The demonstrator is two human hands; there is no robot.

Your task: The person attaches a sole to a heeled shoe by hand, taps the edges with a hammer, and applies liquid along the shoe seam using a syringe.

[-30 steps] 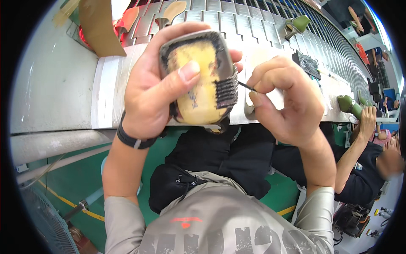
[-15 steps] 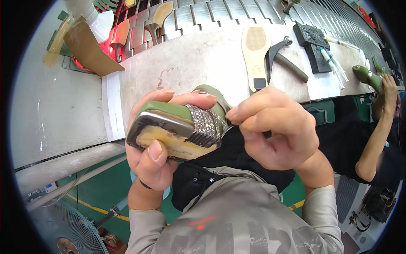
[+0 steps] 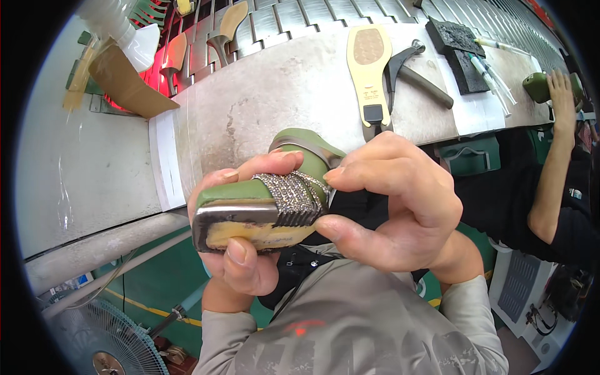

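Green shoe last (image 3: 244,189) with glittering straps (image 3: 290,199) is sitting in the left hand (image 3: 247,272), its long axis running from the toe at lower left to the far end at upper right. Left fingers are clamping the toe end — thumb underneath. The right hand (image 3: 400,206) is lying nearer the straps, index and thumb tips apart beside them; whether they're pinching any strap, I cannot tell. Beyond, the pale table (image 3: 281,94) is offering bare room — a cream insole (image 3: 369,69) is bounding it rightward.
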